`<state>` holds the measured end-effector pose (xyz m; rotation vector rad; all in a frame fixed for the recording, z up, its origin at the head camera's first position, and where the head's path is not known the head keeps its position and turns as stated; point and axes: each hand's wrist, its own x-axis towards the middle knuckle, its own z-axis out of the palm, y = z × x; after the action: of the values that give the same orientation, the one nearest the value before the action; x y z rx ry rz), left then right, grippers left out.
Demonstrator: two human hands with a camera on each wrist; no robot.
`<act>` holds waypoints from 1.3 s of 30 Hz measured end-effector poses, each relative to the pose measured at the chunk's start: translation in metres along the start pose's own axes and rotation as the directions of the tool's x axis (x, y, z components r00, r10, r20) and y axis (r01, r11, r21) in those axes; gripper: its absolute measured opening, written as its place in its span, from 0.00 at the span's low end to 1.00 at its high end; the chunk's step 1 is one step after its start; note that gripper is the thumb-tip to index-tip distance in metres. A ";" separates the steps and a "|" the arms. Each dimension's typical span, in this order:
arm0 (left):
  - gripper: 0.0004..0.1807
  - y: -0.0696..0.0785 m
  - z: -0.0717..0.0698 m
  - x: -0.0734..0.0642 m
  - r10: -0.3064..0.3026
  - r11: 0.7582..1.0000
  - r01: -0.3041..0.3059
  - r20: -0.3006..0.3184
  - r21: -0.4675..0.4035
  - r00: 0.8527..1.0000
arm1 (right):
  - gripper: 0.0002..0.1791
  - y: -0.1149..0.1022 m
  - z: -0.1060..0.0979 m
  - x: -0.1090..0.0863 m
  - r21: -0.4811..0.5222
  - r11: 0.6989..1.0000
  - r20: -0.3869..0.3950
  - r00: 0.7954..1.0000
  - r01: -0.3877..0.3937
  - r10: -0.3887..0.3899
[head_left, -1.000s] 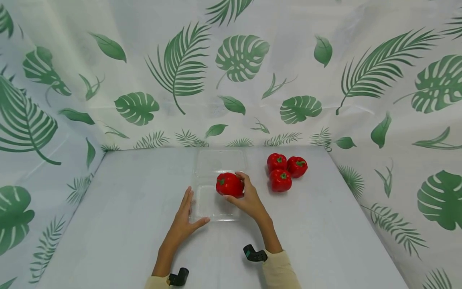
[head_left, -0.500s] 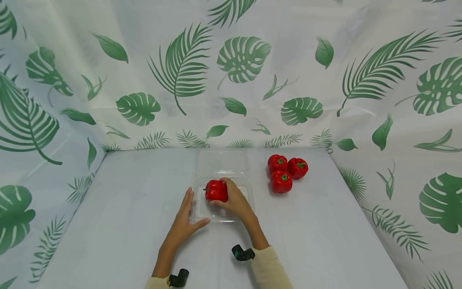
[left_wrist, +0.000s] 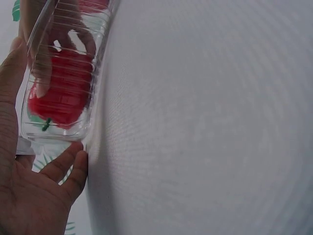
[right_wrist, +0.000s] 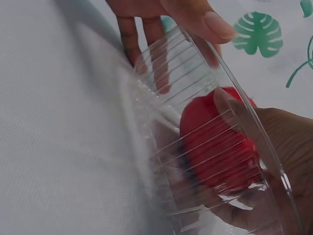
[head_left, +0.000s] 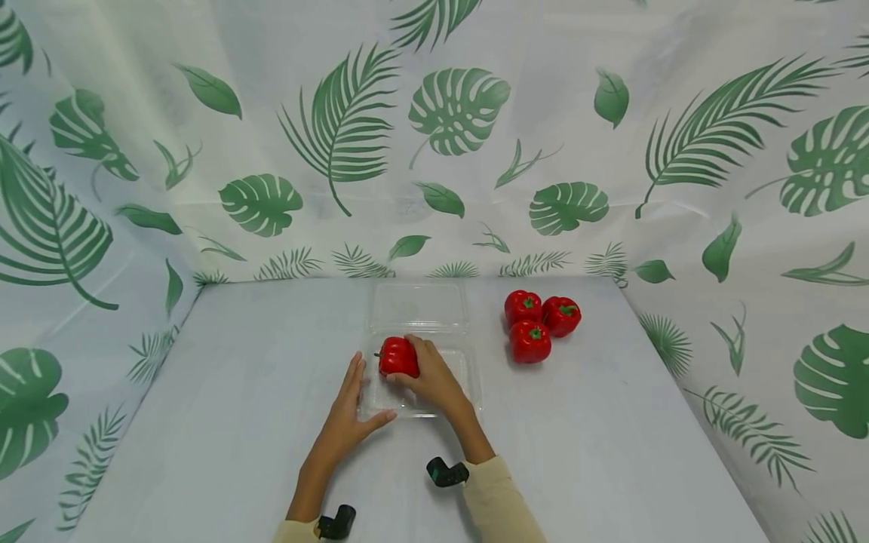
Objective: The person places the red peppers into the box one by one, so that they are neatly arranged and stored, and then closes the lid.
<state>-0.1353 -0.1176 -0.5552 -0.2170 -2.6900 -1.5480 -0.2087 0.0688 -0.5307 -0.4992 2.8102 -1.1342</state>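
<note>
A red bell pepper (head_left: 397, 357) with a green stem pointing left is inside the left part of a clear plastic clamshell box (head_left: 434, 407). My right hand (head_left: 434, 377) grips it from the right, thumb on the near side and fingers on the far side. In the left wrist view the pepper (left_wrist: 63, 93) shows through the ribbed box wall. My left hand (head_left: 345, 418) rests against the box's left side, fingers straight and thumb spread along the near edge. Through the clear wall in the right wrist view, the right hand's thumb lies on the pepper (right_wrist: 215, 137).
Three more red bell peppers (head_left: 529, 342) stand grouped on the white table (head_left: 597, 422), right of the box. The box's lid (head_left: 417, 304) lies folded back on the far side. A leaf-printed curtain (head_left: 366, 234) borders the table at the back and sides.
My right hand has carried the pepper left and slightly nearer, lowering it into the box's left part; its stem has turned to point left. My left hand has stayed in place.
</note>
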 end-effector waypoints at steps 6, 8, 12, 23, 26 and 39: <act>0.60 -0.001 0.001 0.001 -0.008 1.000 0.008 0.007 -0.001 1.000 | 0.47 0.001 0.002 0.003 0.041 0.999 0.004 1.000 0.006 -0.007; 0.60 -0.001 0.000 0.001 -0.009 1.000 0.009 0.009 -0.005 1.000 | 0.47 0.002 0.003 0.004 0.047 0.999 0.002 1.000 0.009 -0.009; 0.60 0.000 0.000 0.001 -0.007 1.000 0.007 0.009 -0.002 1.000 | 0.46 0.003 0.004 0.007 0.060 0.998 0.000 1.000 0.009 -0.009; 0.60 -0.001 0.001 0.001 -0.013 1.000 0.013 0.012 -0.009 1.000 | 0.44 0.002 -0.001 0.003 0.073 0.997 -0.039 0.999 0.035 -0.032; 0.60 -0.001 0.001 0.001 -0.018 1.000 0.018 0.011 -0.005 1.000 | 0.43 0.002 -0.002 0.001 0.050 0.998 -0.065 0.997 0.041 -0.038; 0.60 0.000 0.000 0.001 -0.004 1.000 0.004 0.012 -0.001 1.000 | 0.39 0.002 -0.001 0.002 -0.019 1.000 -0.122 0.992 0.021 -0.024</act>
<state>-0.1365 -0.1172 -0.5551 -0.2225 -2.7000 -1.5545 -0.2111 0.0702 -0.5316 -0.4798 2.9278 -1.1840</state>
